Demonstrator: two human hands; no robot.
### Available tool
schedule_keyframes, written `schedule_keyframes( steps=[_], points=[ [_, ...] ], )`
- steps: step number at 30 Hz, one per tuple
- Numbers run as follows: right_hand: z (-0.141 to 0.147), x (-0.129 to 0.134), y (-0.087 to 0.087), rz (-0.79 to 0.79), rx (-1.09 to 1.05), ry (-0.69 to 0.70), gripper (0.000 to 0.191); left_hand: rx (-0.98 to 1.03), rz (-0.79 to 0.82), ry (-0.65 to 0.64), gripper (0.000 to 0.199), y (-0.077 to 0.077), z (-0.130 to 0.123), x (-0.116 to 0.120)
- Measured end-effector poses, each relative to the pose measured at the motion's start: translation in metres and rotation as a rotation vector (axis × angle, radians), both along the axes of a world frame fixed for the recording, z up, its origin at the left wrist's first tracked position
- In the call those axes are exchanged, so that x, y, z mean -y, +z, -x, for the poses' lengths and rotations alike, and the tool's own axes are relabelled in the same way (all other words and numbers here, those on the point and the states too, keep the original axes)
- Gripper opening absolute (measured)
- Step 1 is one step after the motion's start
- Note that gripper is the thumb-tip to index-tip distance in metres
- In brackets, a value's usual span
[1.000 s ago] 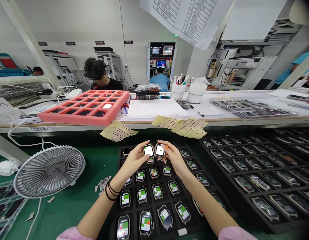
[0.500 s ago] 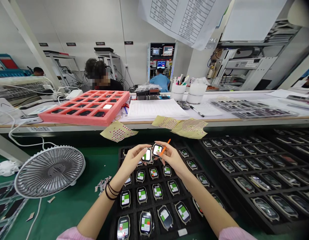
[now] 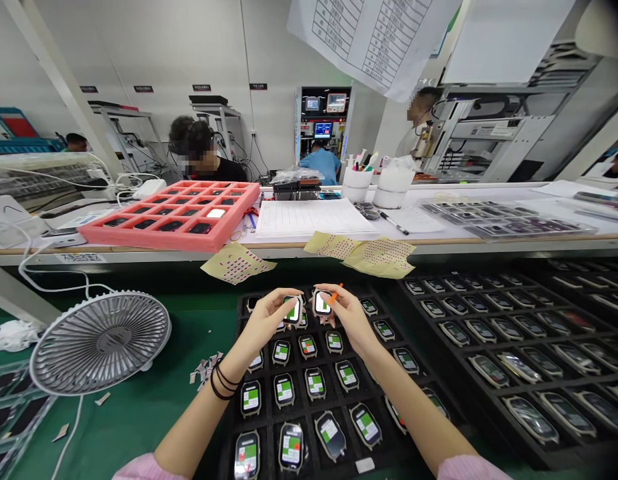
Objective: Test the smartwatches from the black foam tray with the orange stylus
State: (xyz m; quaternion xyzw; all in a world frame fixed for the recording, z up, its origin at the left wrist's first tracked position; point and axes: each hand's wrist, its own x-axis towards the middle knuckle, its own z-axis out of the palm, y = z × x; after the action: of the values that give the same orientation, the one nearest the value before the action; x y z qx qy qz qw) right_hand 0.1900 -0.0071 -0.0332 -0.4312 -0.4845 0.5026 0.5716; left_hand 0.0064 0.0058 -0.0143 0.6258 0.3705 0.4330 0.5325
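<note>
My left hand [image 3: 265,325] is shut on a smartwatch body [image 3: 292,309] with a green-marked screen, its fingers around the edges. My right hand [image 3: 351,318] grips a second smartwatch body [image 3: 323,303] with a bright screen, and a thin orange stick [image 3: 334,294] pokes out between its fingers. The two watches are close together but apart, held just above a black foam tray [image 3: 241,320]. The tray's slots hold several watches with green-and-white labels on their screens. Dark hair ties circle my left wrist.
A second black tray of watches [image 3: 439,373] lies to the right, and a desk fan [image 3: 99,342] stands left on the green mat [image 3: 139,427]. Beyond are sticker sheets [image 3: 236,263], a pink foam tray [image 3: 109,233] and seated co-workers.
The orange stick has come into view in my right hand. The left watch has turned, now showing its green mark. A person has appeared at the upper right, behind the bench.
</note>
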Motion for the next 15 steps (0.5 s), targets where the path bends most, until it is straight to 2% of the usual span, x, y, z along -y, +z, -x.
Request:
schedule_keyframes(
  steps=[8,15],
  points=[
    [0.001,0.001,0.001,0.007,0.020,0.012,0.028,-0.005,0.008,-0.030,0.031,-0.003,-0.002,-0.003],
    [0.001,-0.001,-0.002,-0.043,0.022,0.079,0.041,0.030,0.017,-0.094,0.043,-0.009,0.002,-0.006]
  ],
)
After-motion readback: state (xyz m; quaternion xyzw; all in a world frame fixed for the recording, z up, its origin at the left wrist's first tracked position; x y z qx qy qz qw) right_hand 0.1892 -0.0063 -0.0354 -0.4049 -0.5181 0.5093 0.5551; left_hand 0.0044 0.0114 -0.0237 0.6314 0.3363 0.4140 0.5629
